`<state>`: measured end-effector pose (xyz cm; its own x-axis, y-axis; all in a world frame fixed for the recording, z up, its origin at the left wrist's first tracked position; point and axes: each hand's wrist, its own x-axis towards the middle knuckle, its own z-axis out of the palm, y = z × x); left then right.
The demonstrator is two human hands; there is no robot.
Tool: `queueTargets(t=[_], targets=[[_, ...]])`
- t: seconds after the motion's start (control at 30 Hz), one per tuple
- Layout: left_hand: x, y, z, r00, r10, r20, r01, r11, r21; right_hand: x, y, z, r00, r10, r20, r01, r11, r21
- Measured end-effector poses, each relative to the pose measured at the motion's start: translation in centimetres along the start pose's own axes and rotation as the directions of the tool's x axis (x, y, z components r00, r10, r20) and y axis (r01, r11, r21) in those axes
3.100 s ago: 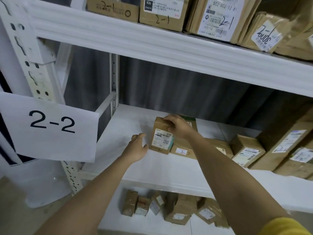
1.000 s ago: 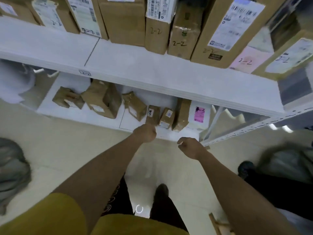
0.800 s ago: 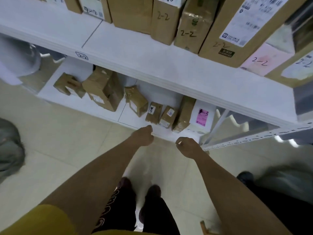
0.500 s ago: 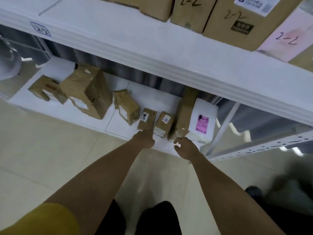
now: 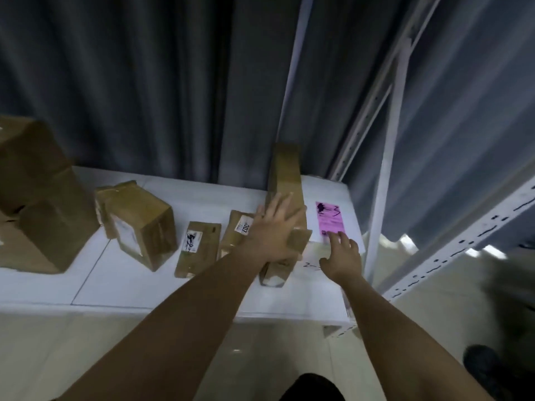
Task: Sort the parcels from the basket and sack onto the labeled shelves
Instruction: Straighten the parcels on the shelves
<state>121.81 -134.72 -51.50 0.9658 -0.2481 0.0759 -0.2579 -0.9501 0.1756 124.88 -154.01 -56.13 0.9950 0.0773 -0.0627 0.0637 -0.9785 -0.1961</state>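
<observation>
Under the spread, flat left hand [image 5: 275, 230], the long cardboard parcel [image 5: 285, 180] runs away lengthwise; right hand [image 5: 343, 256] open beside it.

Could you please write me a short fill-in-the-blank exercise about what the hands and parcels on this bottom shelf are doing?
1. The left hand rests with straight fingers on the tall brown ____ parcel.
2. The flat white parcel under the right hand carries a ____ label.
3. The parcels stand on a ____ shelf board.
4. Behind the shelf hangs a dark grey ____.

Missing words: cardboard; pink; white; curtain
</observation>
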Motion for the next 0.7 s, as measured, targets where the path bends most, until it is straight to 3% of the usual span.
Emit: queueTargets(t=[0.2, 0.33, 0.5, 0.7], targets=[[0.8, 1.7, 1.2, 0.994, -0.066, -0.087, 0.064, 0.998, -0.03, 1.2, 1.9, 1.6, 0.993, -0.101, 0.067, 0.114, 0.967, -0.227], [0.8, 1.7, 1.9, 0.99, -0.092, -0.103, 0.089, 0.996, -0.031, 3.0, 1.5, 2.2, 0.984, -0.113, 0.141, 0.144, 0.96, -0.238], [0.6, 1.5, 2.7, 0.982, -0.162, -0.094, 0.154, 0.984, -0.091, 3.2, 2.2, 3.4, 0.99, -0.143, 0.019, 0.143, 0.95, -0.278], [2.0, 1.9, 3.0, 0.981, -0.159, -0.107, 0.152, 0.986, -0.072, 4.1, 2.8, 3.2, 0.983, -0.183, 0.024, 0.182, 0.945, -0.27]])
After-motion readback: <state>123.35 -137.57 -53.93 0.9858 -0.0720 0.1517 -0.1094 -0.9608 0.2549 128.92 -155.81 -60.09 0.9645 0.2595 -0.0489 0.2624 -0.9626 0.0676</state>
